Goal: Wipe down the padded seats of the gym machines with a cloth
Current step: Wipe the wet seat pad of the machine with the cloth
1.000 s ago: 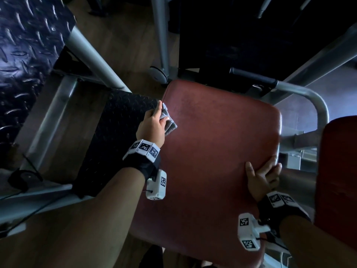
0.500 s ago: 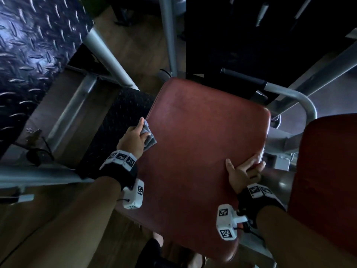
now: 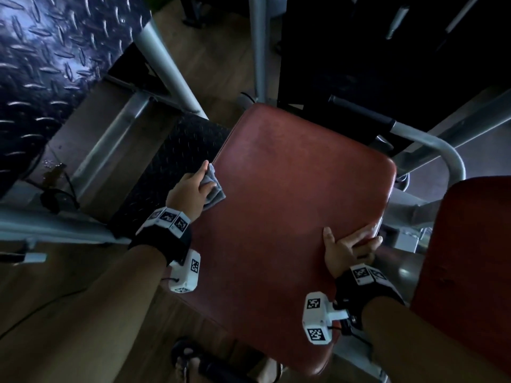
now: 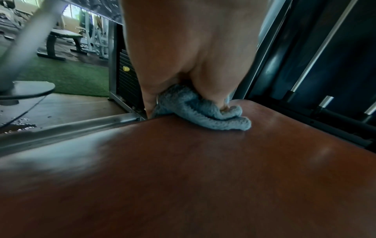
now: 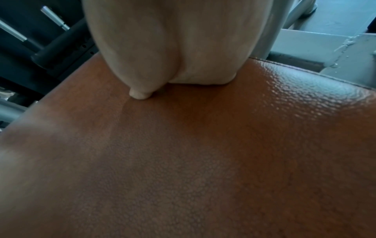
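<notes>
Cloth [image 3: 213, 186] under left hand [image 3: 189, 193], seat's [image 3: 290, 217] left edge

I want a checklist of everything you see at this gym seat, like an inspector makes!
Surface: red padded seat, shiny, nothing lying on it besides the cloth.
Job's things: grey cloth bunched on the seat's left edge.
Clutter: nothing seen.
Grips: left hand holds the cloth; right hand grips the seat's right edge.
Cables: dark cable on the floor.
Surroundings: grey metal frame, second red pad, wooden floor.
</notes>
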